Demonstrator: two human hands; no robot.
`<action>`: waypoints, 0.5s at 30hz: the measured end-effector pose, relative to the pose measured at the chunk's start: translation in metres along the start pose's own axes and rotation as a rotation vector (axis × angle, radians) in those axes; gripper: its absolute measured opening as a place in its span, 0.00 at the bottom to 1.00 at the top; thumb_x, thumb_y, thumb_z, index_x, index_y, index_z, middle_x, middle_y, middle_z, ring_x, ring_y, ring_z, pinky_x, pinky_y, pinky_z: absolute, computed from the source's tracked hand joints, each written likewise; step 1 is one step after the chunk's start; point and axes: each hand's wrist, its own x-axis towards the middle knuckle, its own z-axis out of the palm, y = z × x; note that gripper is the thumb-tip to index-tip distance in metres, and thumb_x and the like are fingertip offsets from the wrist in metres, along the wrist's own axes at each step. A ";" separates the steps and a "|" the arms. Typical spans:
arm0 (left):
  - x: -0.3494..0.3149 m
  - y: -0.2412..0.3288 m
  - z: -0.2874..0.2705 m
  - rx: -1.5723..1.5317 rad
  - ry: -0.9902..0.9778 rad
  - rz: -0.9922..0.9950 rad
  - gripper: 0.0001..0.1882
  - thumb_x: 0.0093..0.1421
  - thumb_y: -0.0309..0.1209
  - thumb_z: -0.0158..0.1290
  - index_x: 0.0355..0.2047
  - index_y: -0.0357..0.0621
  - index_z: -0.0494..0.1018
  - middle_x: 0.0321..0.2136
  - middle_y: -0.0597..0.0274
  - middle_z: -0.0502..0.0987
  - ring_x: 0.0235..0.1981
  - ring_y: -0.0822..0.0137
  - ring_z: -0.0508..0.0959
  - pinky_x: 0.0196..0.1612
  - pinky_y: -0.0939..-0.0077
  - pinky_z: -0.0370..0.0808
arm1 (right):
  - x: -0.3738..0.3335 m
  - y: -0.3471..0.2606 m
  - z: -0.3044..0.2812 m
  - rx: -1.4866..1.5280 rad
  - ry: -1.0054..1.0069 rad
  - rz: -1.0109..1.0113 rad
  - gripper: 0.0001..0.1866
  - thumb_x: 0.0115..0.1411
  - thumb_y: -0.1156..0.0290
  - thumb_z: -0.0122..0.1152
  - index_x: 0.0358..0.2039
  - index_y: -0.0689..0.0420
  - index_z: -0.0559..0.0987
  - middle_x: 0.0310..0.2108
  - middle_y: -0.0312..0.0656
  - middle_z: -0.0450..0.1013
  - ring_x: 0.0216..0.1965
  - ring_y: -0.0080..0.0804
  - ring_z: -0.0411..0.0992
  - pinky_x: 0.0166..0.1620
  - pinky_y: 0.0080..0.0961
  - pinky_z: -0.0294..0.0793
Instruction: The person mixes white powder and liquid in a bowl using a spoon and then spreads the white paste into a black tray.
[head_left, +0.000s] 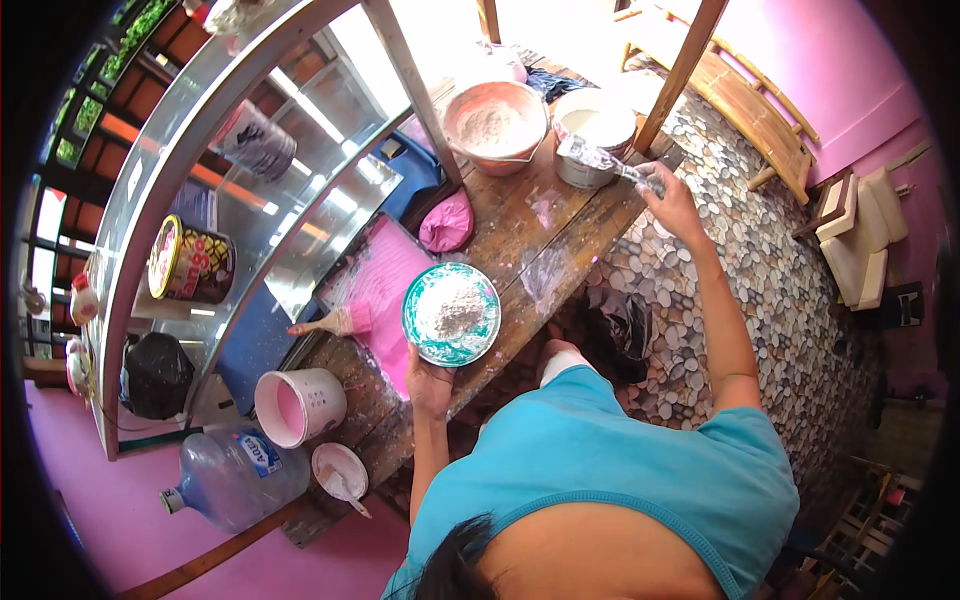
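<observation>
My left hand (430, 388) is closed on the near rim of a green bowl (408, 325) and holds it above the wooden bench. White powder (447, 308) is heaped inside, and green shows through on the bowl's wall. Out to the right, my right hand (675, 207) grips the handle of a scraper (605, 160), its head thickly smeared with white. That head is over the near side of a bucket of white paste (590, 125) at the bench's far end; whether it touches the paste I cannot tell. Beside this bucket stands an orange bucket (495, 165) of pale powder.
A pink sheet (385, 290) carries a paintbrush (345, 320). A pink bag (446, 222) lies beyond it. Near left are a white pail (318, 402), a small tub (338, 468) and a water jug (245, 478). A glass cabinet (150, 215) borders the bench; a wooden post (680, 75) rises at right.
</observation>
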 end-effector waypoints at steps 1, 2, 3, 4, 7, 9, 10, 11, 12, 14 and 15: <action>0.018 -0.011 0.015 -0.003 -0.014 -0.017 0.23 0.67 0.39 0.33 0.58 0.41 0.55 0.57 0.52 0.61 0.57 0.54 0.64 0.57 0.51 0.63 | 0.025 0.019 -0.007 -0.067 0.069 -0.083 0.13 0.52 0.71 0.58 0.40 0.55 0.74 0.37 0.44 0.74 0.38 0.37 0.73 0.41 0.29 0.70; 0.038 -0.021 0.028 -0.007 -0.029 -0.034 0.23 0.67 0.39 0.33 0.58 0.42 0.55 0.57 0.52 0.61 0.57 0.54 0.64 0.57 0.52 0.63 | 0.052 0.035 -0.014 -0.045 0.095 -0.137 0.13 0.52 0.72 0.57 0.41 0.53 0.75 0.37 0.44 0.74 0.38 0.39 0.72 0.42 0.32 0.69; 0.053 -0.034 0.038 -0.014 -0.030 -0.049 0.22 0.67 0.39 0.33 0.58 0.42 0.55 0.57 0.52 0.61 0.57 0.54 0.64 0.57 0.52 0.63 | 0.075 0.050 -0.014 -0.117 0.076 -0.138 0.13 0.52 0.72 0.56 0.40 0.53 0.76 0.37 0.44 0.74 0.38 0.40 0.72 0.43 0.33 0.69; 0.071 -0.045 0.052 -0.033 -0.074 -0.076 0.22 0.67 0.39 0.33 0.58 0.42 0.55 0.57 0.52 0.61 0.57 0.54 0.64 0.58 0.53 0.63 | 0.098 0.062 -0.017 -0.198 0.060 -0.133 0.12 0.52 0.71 0.56 0.40 0.53 0.76 0.36 0.44 0.74 0.39 0.41 0.71 0.44 0.33 0.68; 0.120 -0.073 0.089 -0.021 -0.100 -0.083 0.22 0.67 0.40 0.33 0.56 0.42 0.57 0.56 0.54 0.63 0.55 0.56 0.66 0.56 0.54 0.65 | 0.147 0.085 -0.009 -0.328 0.015 -0.175 0.13 0.50 0.71 0.54 0.38 0.53 0.78 0.35 0.44 0.74 0.41 0.45 0.67 0.48 0.38 0.64; 0.144 -0.084 0.111 -0.021 -0.121 -0.095 0.22 0.67 0.40 0.33 0.56 0.43 0.58 0.56 0.55 0.64 0.55 0.57 0.67 0.55 0.55 0.66 | 0.171 0.100 0.008 -0.351 -0.022 -0.238 0.13 0.49 0.71 0.54 0.37 0.52 0.79 0.34 0.44 0.74 0.42 0.45 0.67 0.49 0.39 0.63; 0.152 -0.090 0.120 -0.022 -0.125 -0.112 0.22 0.67 0.40 0.33 0.56 0.43 0.58 0.55 0.55 0.64 0.54 0.58 0.67 0.55 0.55 0.67 | 0.182 0.112 0.014 -0.369 -0.055 -0.257 0.15 0.48 0.71 0.53 0.38 0.52 0.78 0.34 0.44 0.73 0.42 0.44 0.66 0.49 0.40 0.62; 0.158 -0.097 0.128 -0.017 -0.109 -0.126 0.22 0.67 0.41 0.33 0.56 0.43 0.58 0.55 0.55 0.64 0.54 0.58 0.67 0.54 0.56 0.67 | 0.190 0.125 0.017 -0.400 -0.081 -0.261 0.15 0.48 0.71 0.53 0.38 0.52 0.78 0.34 0.44 0.73 0.42 0.44 0.66 0.49 0.40 0.62; 0.164 -0.097 0.135 -0.001 -0.099 -0.126 0.22 0.67 0.41 0.33 0.56 0.43 0.58 0.55 0.55 0.64 0.54 0.58 0.67 0.54 0.56 0.68 | 0.197 0.125 0.022 -0.417 -0.099 -0.276 0.15 0.48 0.72 0.52 0.37 0.52 0.78 0.34 0.44 0.73 0.42 0.44 0.65 0.49 0.40 0.62; 0.169 -0.096 0.140 0.029 -0.086 -0.128 0.22 0.67 0.41 0.33 0.57 0.44 0.57 0.54 0.57 0.65 0.53 0.59 0.69 0.53 0.59 0.69 | 0.210 0.125 0.031 -0.438 -0.175 -0.257 0.15 0.47 0.73 0.51 0.37 0.52 0.78 0.35 0.44 0.72 0.43 0.44 0.65 0.48 0.41 0.62; 0.172 -0.096 0.140 0.036 -0.075 -0.126 0.22 0.67 0.42 0.33 0.57 0.44 0.57 0.54 0.57 0.65 0.53 0.59 0.68 0.53 0.59 0.69 | 0.214 0.125 0.035 -0.453 -0.186 -0.270 0.15 0.47 0.73 0.51 0.37 0.52 0.78 0.35 0.44 0.72 0.43 0.44 0.65 0.49 0.42 0.61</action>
